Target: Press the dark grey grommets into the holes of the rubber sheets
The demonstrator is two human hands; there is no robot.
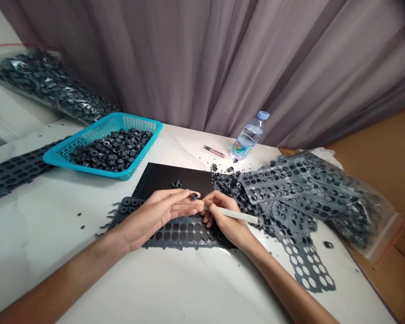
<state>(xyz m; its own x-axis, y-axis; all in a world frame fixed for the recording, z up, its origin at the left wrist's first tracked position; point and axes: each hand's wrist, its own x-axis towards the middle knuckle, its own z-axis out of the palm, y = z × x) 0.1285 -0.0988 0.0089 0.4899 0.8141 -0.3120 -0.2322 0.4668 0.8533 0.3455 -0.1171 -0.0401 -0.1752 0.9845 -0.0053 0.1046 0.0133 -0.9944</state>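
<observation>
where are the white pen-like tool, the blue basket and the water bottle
White pen-like tool (238,213): head view, middle of its shaft.
Blue basket (87,169): head view, near rim.
Water bottle (247,137): head view, middle of its clear body.

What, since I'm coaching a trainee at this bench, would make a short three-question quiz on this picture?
1. Left or right: which of the person's hands holds the long white pen-shaped tool?
2. True or false: the clear plastic bottle with the light-blue cap stands on the white marbled table.
3. What lies inside the turquoise perforated plastic basket?

Key:
1. The right hand.
2. True.
3. Small dark-grey ring-shaped pieces, loosely heaped.
</observation>
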